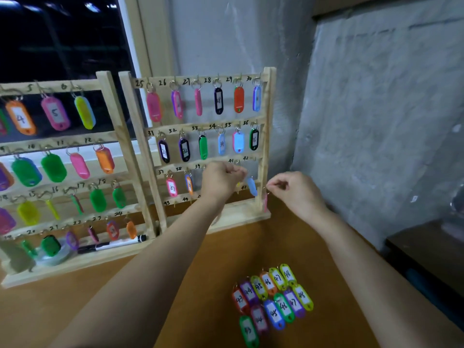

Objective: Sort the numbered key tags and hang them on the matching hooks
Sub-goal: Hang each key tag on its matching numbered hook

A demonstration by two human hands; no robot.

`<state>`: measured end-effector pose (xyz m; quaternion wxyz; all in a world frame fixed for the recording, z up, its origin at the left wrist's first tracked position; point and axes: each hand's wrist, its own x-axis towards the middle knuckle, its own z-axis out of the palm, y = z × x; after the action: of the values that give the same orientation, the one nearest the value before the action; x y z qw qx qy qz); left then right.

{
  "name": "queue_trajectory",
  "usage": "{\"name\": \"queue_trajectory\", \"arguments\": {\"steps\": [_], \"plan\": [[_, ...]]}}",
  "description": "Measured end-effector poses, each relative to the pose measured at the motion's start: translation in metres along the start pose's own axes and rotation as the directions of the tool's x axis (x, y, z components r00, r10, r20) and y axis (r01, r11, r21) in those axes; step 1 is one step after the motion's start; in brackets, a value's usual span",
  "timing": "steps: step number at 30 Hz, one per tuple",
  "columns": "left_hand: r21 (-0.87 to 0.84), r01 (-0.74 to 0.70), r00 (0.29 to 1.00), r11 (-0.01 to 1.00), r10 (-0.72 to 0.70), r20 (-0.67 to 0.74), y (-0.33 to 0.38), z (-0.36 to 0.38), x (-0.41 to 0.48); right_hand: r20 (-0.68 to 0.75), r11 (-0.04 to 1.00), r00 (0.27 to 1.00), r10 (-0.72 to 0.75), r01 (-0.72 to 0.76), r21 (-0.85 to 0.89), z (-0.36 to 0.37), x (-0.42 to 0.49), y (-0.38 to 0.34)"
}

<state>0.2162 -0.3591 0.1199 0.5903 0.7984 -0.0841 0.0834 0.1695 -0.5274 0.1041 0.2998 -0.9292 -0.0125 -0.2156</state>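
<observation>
Along the back edge of the brown table [226,252], hard against the grey wall: two pale wooden hook racks side by side, the left-hand wooden rack [80,264] hung with tags in many colours, the right-hand wooden rack [243,212] numbered 25 to 48 in black ink. Had both bare arms stretched to the right-hand rack's third rail. Held the left hand [221,180] in front of hooks 40 and 41, fingers curled, gripping the top of a light-blue oval plastic key tag [251,186] that hung tilted just below the fingertips. Pinched with the right hand [293,190] a small metal ring [266,190] just beside the rack's right post, with a pink plastic key tag [265,204] dangling from it, close to the rack's base. Near the front right corner of the table, lying flat and touching in rough rows — a cluster of loose coloured oval key tags [273,297], marked 43 to 48. Along the base of the left-hand rack, a black-and-white marker pen [113,244].
</observation>
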Motion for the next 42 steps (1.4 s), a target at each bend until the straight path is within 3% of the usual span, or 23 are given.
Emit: {"name": "queue_trajectory", "arguments": {"steps": [10,21,29,37,42], "plan": [[0.007,0.000,0.999,1.000,0.000,-0.032,0.011,0.021,0.034,-0.065,0.992,0.994,-0.088,0.081,-0.100,-0.003,0.039,0.001],[0.363,-0.046,0.994,0.931,0.079,-0.079,0.018,0.030,0.043,-0.097,0.990,0.988,-0.117,0.108,-0.087,0.001,0.061,-0.010],[0.440,-0.073,0.988,0.895,0.127,-0.094,0.014,0.023,0.038,-0.221,0.991,0.975,-0.022,-0.008,-0.134,0.011,0.071,-0.020],[0.473,-0.117,0.990,0.873,0.138,-0.009,0.000,0.001,0.005,-0.175,0.986,0.984,-0.008,-0.021,-0.164,0.013,0.049,-0.018],[0.449,-0.090,0.994,0.889,0.051,0.098,-0.042,-0.020,-0.040,-0.012,0.994,1.000,-0.014,0.012,-0.109,0.022,-0.015,-0.017]]}}
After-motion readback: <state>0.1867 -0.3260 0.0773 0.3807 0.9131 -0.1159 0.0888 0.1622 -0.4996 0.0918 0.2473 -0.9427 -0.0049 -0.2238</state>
